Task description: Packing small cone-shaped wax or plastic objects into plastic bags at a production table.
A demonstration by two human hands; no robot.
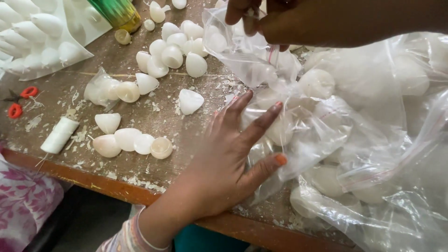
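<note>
The right hand [280, 21] pinches the small bag [242, 51] above the left hand [228, 154], which lies open and flat on the packed bags [326, 130].

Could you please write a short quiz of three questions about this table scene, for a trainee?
1. True or false: the left hand lies flat on the pile of clear bags.
2. What does the right hand pinch?
A. the thread spool
B. a small clear bag
C. the scissors
3. Which colour are the scissors' handles?

Key: 1 true; 2 B; 3 red.
</note>
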